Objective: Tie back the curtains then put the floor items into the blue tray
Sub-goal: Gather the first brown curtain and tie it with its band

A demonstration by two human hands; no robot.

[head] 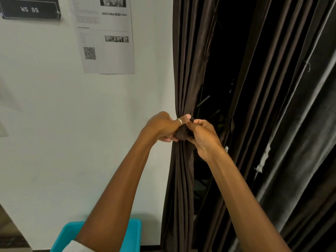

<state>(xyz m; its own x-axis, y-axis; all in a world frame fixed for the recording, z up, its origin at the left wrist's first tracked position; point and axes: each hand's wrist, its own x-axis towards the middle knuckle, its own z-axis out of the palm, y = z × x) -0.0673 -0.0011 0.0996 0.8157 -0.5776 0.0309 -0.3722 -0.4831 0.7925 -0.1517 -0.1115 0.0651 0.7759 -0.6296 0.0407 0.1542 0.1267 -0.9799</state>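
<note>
Head view: both hands, left (161,127) and right (203,136), grip the tie-back (181,132) cinching the vertically hanging curtain (183,70)

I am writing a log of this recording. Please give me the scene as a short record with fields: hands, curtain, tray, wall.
left hand: gripping the tie-back strip, ring on one finger
right hand: gripping the same strip from the other side
tie-back strip: dark fabric, wrapped around the gathered curtain
curtain: dark brown, bunched beside the wall
blue tray: below, against the wall, contents hidden by the arm
wall: white, printed sheet and "WS 05" sign
</note>
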